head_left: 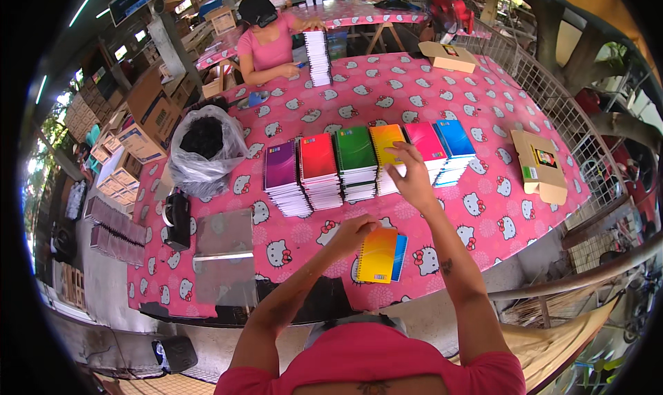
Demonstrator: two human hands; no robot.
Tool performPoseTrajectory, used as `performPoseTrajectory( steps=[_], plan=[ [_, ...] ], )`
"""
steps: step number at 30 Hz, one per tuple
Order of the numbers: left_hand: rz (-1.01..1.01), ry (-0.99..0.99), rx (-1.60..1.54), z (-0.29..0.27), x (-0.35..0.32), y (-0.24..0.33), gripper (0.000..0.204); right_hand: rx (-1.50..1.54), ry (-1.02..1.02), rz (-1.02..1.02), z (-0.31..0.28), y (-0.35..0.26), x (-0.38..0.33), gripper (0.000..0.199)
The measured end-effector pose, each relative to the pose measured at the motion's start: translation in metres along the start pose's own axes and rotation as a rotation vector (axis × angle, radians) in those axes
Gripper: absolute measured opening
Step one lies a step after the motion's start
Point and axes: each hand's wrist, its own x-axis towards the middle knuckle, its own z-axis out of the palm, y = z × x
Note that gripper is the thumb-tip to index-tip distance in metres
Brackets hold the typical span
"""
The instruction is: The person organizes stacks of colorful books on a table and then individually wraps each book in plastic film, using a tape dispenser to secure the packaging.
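Note:
Below the stacks, my left hand (360, 230) is closed at the upper edge of a yellow spiral notebook (376, 258). A blue notebook (400, 257) shows from under its right side. What the left fingers grip, if anything, is hidden. My right hand (409, 172) reaches over the yellow notebook stack (384, 138), its fingers apart at the top cover's right side. To the right of it are a pink stack (424, 134) and a blue stack (454, 139). On the left stand green (354, 146), red (318, 157) and purple (281, 166) stacks.
A plastic bag with black contents (207, 146) and a black tape dispenser (177, 220) are at the left. Opened cardboard boxes lie at the right (539, 166) and far edge (447, 55). Across the pink table, a person (269, 46) steadies a tall notebook stack (318, 58).

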Motion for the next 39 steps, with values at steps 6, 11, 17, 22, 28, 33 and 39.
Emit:
performPoseTrajectory(
  steps=[6,11,17,22,28,33,39],
  plan=[
    [-0.078,-0.089,-0.001,0.031,0.020,-0.048,0.020,-0.265,-0.222,-0.149,0.033,0.005,0.005,0.059],
    [0.210,0.213,0.517,0.031,0.016,-0.030,0.029,-0.264,-0.199,-0.291,0.037,0.021,0.002,0.036],
    [0.306,0.666,1.216,-0.099,0.022,0.027,0.046,-0.169,0.202,-0.322,-0.025,-0.059,-0.036,0.026],
    [0.428,0.544,1.006,-0.118,0.014,0.051,0.051,-0.322,-0.330,-0.129,-0.021,-0.042,-0.200,0.027],
    [0.122,0.021,0.540,-0.081,0.007,0.131,0.032,0.160,-0.172,0.158,-0.013,0.006,-0.202,0.026],
    [-0.062,-0.306,0.718,0.010,0.021,0.052,0.059,-0.032,0.096,0.210,-0.031,0.015,-0.093,0.028],
    [-0.056,-0.211,0.531,0.042,0.012,0.006,0.059,-0.145,0.098,0.115,-0.037,0.032,-0.060,0.036]
  ],
)
